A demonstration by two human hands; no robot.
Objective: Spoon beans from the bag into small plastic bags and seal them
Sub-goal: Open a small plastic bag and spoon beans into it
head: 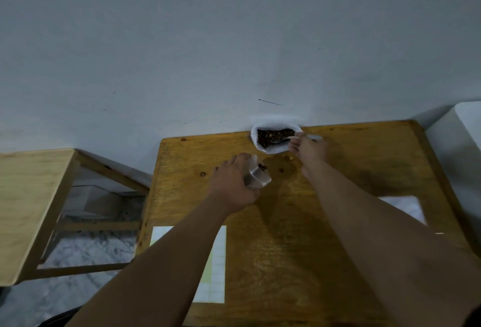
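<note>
A white bag of dark beans (pixel 273 137) stands open at the far edge of the wooden table (pixel 364 170), against the wall. My right hand (pixel 308 148) pinches a metal spoon (pixel 279 140) whose bowl lies in the beans. My left hand (pixel 234 183) grips a small clear plastic bag (pixel 256 177) held open just in front of the bean bag, with a few beans inside it. A couple of loose beans (pixel 281 170) lie on the table between my hands.
A white gridded sheet (pixel 216 261) lies near the table's front, partly under my left arm. Something pale and flat (pixel 406 206) lies at the right behind my right arm. A second lighter wooden table (pixel 31 196) stands to the left across a gap.
</note>
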